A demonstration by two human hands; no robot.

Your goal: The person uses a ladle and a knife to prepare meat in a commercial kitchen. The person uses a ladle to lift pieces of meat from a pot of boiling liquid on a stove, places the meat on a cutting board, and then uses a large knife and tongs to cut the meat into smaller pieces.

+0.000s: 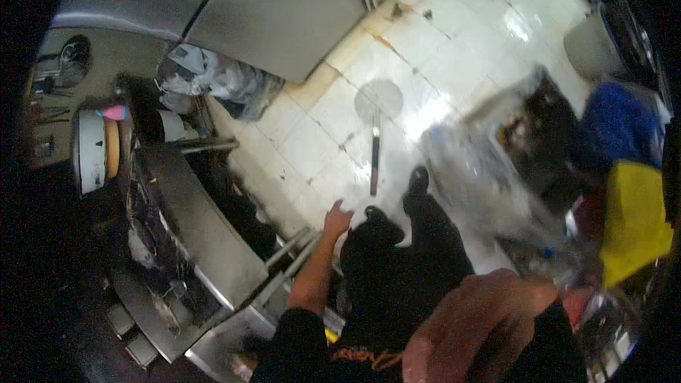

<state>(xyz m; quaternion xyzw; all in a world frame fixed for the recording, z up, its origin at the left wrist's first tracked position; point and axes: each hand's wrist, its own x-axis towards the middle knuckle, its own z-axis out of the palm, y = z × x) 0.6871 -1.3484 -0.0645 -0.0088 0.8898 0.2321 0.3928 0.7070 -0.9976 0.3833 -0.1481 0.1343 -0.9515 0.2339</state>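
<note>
My left hand (339, 219) is held low beside my left leg, with fingers apart and nothing in it. Just ahead of it, a long-handled utensil with a round, pale head (379, 101) shows against the white tiled floor (303, 143); it looks like a mesh skimmer. Its dark handle (375, 151) points towards my feet, apart from the hand. My right hand (473, 314) is blurred and very close to the camera at the lower right, in front of my dark clothing. Its fingers are not clear, and I cannot tell whether it holds anything.
A metal counter (207, 213) with shelves runs along my left. Steel cabinet doors (282, 16) stand ahead, with plastic bags (213, 77) beside them. To my right are clear plastic sheeting (473, 170), a blue bag (620, 122) and a yellow item (636, 218). Debris dots the floor.
</note>
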